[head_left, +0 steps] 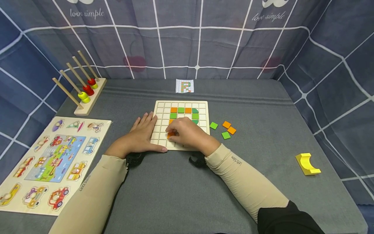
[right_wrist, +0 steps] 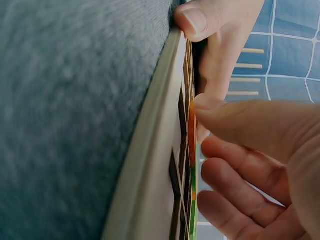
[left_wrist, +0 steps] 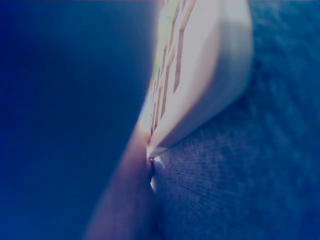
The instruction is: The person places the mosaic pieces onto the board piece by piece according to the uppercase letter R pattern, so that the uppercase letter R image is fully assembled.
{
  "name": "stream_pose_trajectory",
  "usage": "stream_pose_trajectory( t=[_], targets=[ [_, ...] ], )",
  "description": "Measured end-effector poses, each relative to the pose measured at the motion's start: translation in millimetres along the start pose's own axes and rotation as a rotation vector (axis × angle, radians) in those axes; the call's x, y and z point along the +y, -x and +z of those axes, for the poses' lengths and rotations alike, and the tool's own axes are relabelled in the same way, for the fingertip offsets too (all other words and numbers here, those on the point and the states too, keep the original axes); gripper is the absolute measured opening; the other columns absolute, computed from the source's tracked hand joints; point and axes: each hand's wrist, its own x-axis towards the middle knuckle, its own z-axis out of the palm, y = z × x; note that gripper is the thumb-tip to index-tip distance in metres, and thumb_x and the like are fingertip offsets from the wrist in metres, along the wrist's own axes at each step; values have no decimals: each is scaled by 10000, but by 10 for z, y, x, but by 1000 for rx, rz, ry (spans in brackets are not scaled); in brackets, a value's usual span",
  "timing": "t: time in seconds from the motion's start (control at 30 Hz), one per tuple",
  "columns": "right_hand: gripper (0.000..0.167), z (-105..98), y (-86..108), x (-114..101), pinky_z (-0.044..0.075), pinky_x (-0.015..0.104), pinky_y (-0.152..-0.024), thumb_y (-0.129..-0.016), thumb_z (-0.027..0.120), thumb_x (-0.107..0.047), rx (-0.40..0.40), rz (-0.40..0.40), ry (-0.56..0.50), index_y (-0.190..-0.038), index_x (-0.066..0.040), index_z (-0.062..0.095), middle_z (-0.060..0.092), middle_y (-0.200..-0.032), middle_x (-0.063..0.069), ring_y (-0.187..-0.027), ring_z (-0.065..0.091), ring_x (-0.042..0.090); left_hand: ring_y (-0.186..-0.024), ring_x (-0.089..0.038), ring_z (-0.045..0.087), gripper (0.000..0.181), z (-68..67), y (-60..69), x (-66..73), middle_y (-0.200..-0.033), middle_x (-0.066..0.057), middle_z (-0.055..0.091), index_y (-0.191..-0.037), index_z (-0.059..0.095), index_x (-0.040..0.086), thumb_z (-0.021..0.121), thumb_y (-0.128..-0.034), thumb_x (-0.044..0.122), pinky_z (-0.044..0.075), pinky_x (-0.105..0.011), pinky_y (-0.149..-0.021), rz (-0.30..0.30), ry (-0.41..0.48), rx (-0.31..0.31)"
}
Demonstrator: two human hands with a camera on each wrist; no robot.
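Note:
A wooden grid board (head_left: pixel 161 134) lies flat on the grey table, with orange, green and dark-green tiles set in several of its squares. My left hand (head_left: pixel 140 131) rests along the board's left edge, fingers stretched out and thumb at the near left corner. Over the lower part of the board, my right hand (head_left: pixel 188 133) pinches an orange tile (head_left: pixel 170 134) between thumb and index finger, at the board's surface. In the right wrist view the thumb (right_wrist: pixel 225 116) touches that tile's edge. The right hand hides part of the grid.
Loose green tiles (head_left: pixel 226 135) and orange tiles (head_left: pixel 231 130) lie right of the board. Behind it is a small pattern card (head_left: pixel 185 86). A bead-and-peg stand (head_left: pixel 90 97) and a picture puzzle (head_left: pixel 55 162) are at the left, a yellow curved block (head_left: pixel 307 165) at the right.

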Motion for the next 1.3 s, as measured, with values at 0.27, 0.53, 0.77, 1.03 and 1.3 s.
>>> stream_pose_trajectory(
  t=[0.27, 0.53, 0.77, 1.03, 1.3],
  targets=[
    [150, -37, 43, 38, 501, 304, -849, -887, 855, -77, 42, 1, 15, -1026, -48, 807, 746, -949, 2, -883, 657, 163, -1571, -407, -100, 1470, 1, -9, 10, -1722, -234, -69, -1669, 23, -27, 748, -734, 846, -64, -580, -1221, -11, -2, -12],
    [169, -127, 102, 133, 531, 308, -864, -883, 847, -59, 76, 2, 9, -1045, -21, 814, 772, -1009, 59, -919, 697, 188, -1571, -416, -93, 1464, -3, 3, 23, -1721, -244, -62, -1665, 30, -38, 751, -739, 838, -60, -596, -1217, -18, 10, -9],
    [163, -204, 210, 236, 543, 339, -824, -880, 849, -57, 113, 37, 12, -1036, -23, 817, 771, -988, 68, -875, 688, 199, -1572, -417, -85, 1455, 0, 8, 29, -1722, -243, -56, -1666, 29, -36, 761, -746, 822, -57, -592, -1219, -18, 16, -2],
    [201, -309, 402, 409, 559, 335, -797, -886, 857, -61, 148, 109, 5, -1076, -11, 814, 768, -995, 72, -879, 702, 205, -1572, -427, -71, 1463, 4, -7, 26, -1721, -251, -44, -1665, 42, -41, 775, -734, 817, -51, -593, -1220, -15, 14, 9],
    [211, -458, 625, 587, 552, 384, -798, -883, 861, -77, 180, 183, 12, -1068, 1, 800, 750, -989, 97, -875, 686, 236, -1573, -425, -62, 1456, -3, 2, 14, -1721, -254, -38, -1665, 46, -42, 783, -738, 805, -43, -590, -1222, -9, 6, 9]
  ],
)
